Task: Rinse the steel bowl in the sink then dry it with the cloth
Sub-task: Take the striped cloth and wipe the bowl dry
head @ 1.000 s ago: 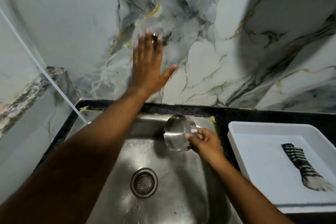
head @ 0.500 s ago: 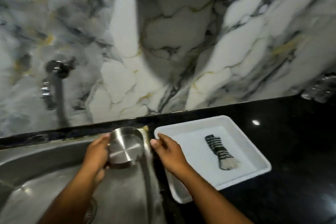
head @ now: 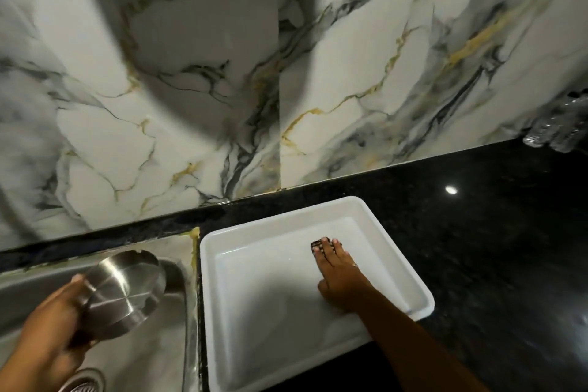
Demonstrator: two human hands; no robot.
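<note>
Over the sink (head: pixel 178 267), the left hand (head: pixel 47 328) grips the bowl (head: pixel 122 293), base up. Right hand (head: pixel 342 277) lies flat on the cloth (head: pixel 315 245) inside the tray (head: pixel 394 251), hiding most of it; grasp cannot be told.

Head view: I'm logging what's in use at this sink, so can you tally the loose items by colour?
Steel: 1, the bowl held in the left hand over the sink.
White: 1, the tray.
Striped dark: 1, the cloth, mostly hidden under the right hand.
Total: 3
</note>
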